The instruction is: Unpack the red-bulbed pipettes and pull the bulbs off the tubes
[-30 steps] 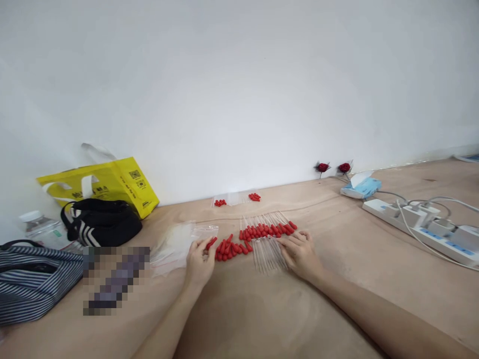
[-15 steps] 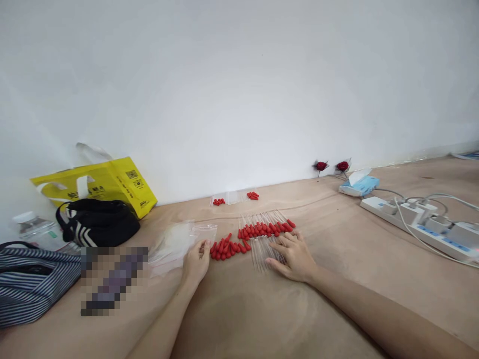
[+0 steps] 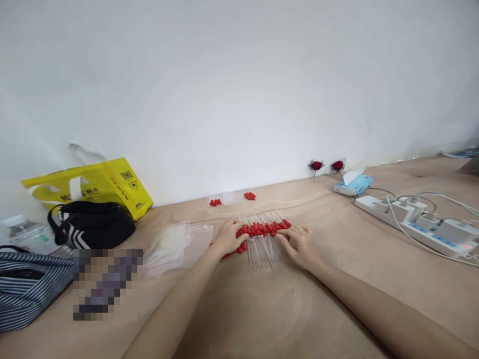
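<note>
A row of red, bulb-shaped heads (image 3: 264,229) on thin pale sticks (image 3: 265,253) lies on the table, with sticks fanning out both above and below it. At its left end my left hand (image 3: 227,239) rests with thumb and fingers apart, touching the red heads. More loose red pieces (image 3: 239,249) lie beneath and beside that hand, partly hidden by it. By the right end, my right hand (image 3: 300,245) has its fingers loosely bent and its thumb apart, the tips against the last red heads. I see nothing lifted in either hand.
Clear plastic bags (image 3: 168,247) lie left of my left hand. Small bags with red pieces (image 3: 250,196) lie by the wall. A yellow bag (image 3: 127,184) and black pouch (image 3: 101,224) stand left. Right are a tissue pack (image 3: 354,185), power strip (image 3: 415,224) and two red roses (image 3: 337,165).
My left hand has moved right, from the loose red pieces onto the left end of the row. My right hand has drawn back off the lower sticks to the row's right end.
</note>
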`<act>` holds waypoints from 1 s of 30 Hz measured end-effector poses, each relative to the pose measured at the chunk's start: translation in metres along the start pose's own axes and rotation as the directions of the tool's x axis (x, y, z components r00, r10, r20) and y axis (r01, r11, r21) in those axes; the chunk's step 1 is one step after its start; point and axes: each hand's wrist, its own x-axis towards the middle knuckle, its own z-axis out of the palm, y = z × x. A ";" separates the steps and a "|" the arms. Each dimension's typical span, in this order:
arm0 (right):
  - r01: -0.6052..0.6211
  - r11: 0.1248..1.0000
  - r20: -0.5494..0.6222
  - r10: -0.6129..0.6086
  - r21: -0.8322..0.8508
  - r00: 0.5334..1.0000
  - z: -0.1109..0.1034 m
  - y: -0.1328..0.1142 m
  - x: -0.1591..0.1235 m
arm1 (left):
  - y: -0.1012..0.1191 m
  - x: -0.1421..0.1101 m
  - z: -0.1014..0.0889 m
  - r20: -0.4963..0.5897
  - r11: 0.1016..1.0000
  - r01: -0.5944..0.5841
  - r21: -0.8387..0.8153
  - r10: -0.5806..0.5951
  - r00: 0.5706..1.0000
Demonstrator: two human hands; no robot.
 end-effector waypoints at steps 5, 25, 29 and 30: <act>-0.022 1.000 -0.005 0.022 0.013 1.000 0.000 0.001 0.000 | -0.003 0.007 0.008 -0.013 0.997 -0.035 -0.062 0.034 0.999; 0.379 0.924 0.154 -0.368 -0.044 0.917 0.000 -0.025 -0.006 | 0.007 -0.094 0.000 -0.103 0.830 0.009 -0.558 -0.079 0.992; 0.452 0.891 0.205 -0.436 -0.039 0.876 0.004 -0.035 -0.010 | 0.014 -0.091 0.003 -0.115 0.868 -0.054 -0.494 -0.003 0.993; 0.450 0.893 0.197 -0.436 -0.032 0.878 0.007 -0.036 -0.011 | 0.016 -0.091 0.003 -0.120 0.877 -0.078 -0.475 0.023 0.992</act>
